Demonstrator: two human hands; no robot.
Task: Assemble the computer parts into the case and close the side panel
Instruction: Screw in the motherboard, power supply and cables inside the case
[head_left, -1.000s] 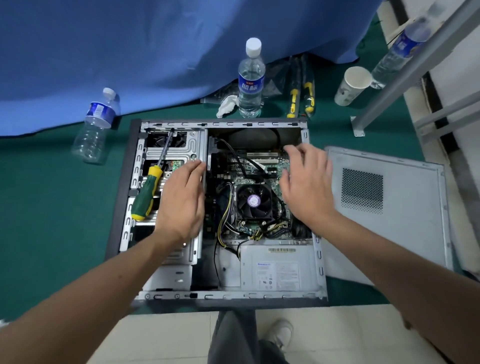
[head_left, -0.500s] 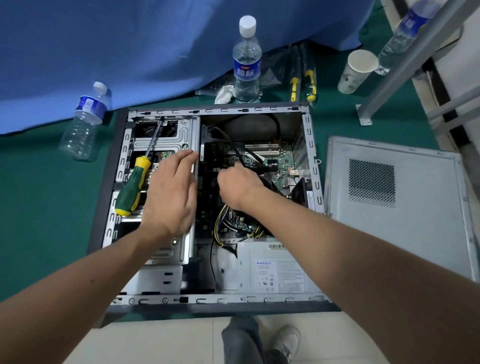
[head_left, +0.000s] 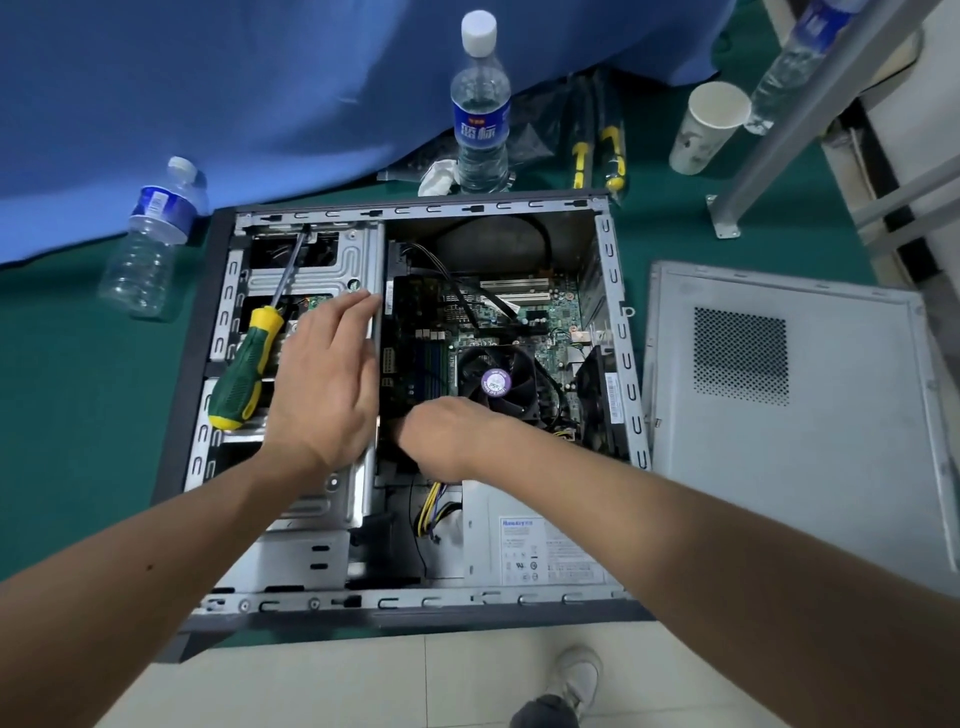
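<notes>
green matting (head_left: 72, 415) covers the table, with a blue cloth (head_left: 208, 78) draped behind it. one open computer case (head_left: 621, 343) lies flat on the matting with its inside facing up, and one grey side panel (head_left: 789, 431) lies flat just beside its right edge, off the case.

left hand (head_left: 322, 384) rests on the metal drive cage (head_left: 311, 270), fingers straight and close together, the tips at the cage's right edge; it holds nothing. right hand (head_left: 449, 436) reaches down into the case below the cpu fan (head_left: 498, 382), fingers curled downward at the yellow and black cables (head_left: 431, 506); whether it actually pinches them cannot be told, since the fingertips are hidden.

one green and yellow screwdriver (head_left: 241, 376) lies on the drive cage, just left of the left hand. one power supply (head_left: 540, 545) sits in the near corner of the case.

three water bottles show: one upright (head_left: 480, 104) behind the case, one lying (head_left: 150, 244) to the left, one (head_left: 789, 62) at the far right. one paper cup (head_left: 706, 124) stands near the last.
</notes>
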